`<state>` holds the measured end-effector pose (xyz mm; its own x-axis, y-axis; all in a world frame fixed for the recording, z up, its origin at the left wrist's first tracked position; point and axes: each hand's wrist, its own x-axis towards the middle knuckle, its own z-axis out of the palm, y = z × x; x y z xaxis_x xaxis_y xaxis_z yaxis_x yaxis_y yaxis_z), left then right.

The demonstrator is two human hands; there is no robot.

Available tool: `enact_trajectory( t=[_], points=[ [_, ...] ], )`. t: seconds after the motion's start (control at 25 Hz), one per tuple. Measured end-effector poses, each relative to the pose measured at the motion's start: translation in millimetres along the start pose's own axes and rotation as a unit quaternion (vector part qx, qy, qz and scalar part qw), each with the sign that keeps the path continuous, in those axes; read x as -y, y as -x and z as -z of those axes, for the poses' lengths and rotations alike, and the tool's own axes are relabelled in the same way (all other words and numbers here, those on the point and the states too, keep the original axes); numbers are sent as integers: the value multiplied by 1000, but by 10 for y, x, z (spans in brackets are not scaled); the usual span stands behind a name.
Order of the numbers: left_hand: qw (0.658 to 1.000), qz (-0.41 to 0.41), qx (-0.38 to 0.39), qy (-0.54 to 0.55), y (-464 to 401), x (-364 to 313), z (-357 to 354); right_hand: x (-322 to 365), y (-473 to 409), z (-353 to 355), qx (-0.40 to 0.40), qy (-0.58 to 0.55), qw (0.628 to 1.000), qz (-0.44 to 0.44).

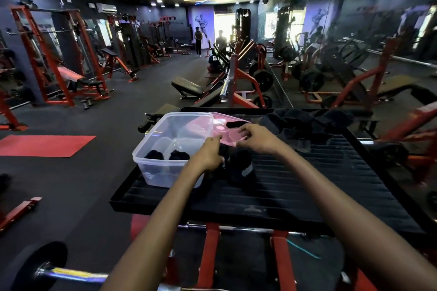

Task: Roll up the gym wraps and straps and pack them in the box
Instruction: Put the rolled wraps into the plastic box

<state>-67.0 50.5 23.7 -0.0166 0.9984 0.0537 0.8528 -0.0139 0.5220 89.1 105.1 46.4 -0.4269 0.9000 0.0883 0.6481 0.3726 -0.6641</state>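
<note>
Head view: a clear plastic box (165,149) sits on the black ribbed table (295,184), two rolled black wraps (154,155) inside it. Just right of the box, the left hand (210,153) and right hand (256,136) both pinch a black strap (238,165). The pink lid (224,129) lies beside the box, loose black wraps (305,120) beyond.

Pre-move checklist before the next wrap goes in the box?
1. Box open: ok, the pink lid lies beside it.
2. Room inside: ok, two rolls at the near end.
3. Left hand on the black wrap: ok.
4. Right hand on that wrap: cannot tell, it is at the lid's edge.
5. Wrap fully rolled: cannot tell.
6. More straps left: ok, piled behind.
</note>
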Motion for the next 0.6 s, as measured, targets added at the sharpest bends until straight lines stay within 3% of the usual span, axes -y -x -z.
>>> enact_trajectory(
  t=[0.16, 0.32, 0.6],
  points=[
    [991, 17, 61, -120, -224, 88, -126, -190, 239, -303, 41, -118, 992, -1],
    [983, 47, 36, -173, -301, 54, -285, -345, 260, -508, 3, -78, 997, -7],
    [997, 54, -42, -40, -241, -89, -356, -450, 243, -293, -59, -96, 993, -24]
  ],
)
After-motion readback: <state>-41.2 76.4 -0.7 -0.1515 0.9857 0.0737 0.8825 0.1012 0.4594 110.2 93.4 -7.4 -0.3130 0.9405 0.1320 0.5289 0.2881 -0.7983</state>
